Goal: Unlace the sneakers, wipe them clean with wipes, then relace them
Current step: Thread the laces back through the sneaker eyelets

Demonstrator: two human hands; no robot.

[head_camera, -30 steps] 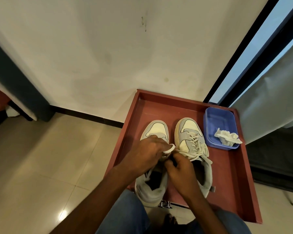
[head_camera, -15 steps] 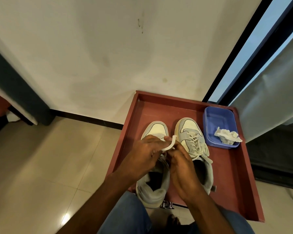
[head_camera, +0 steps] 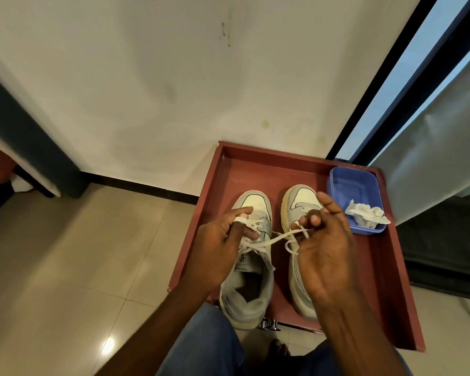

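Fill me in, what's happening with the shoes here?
A person is working the lace of the left sneaker: the left hand pinches one end, the right hand pulls the other across. The right sneaker sits beside it in the red tray. Crumpled wipes lie in the blue tub.

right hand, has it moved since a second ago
Yes. The right hand has swung right, off the left sneaker and over the right sneaker, toward the blue tub, pulling the lace.
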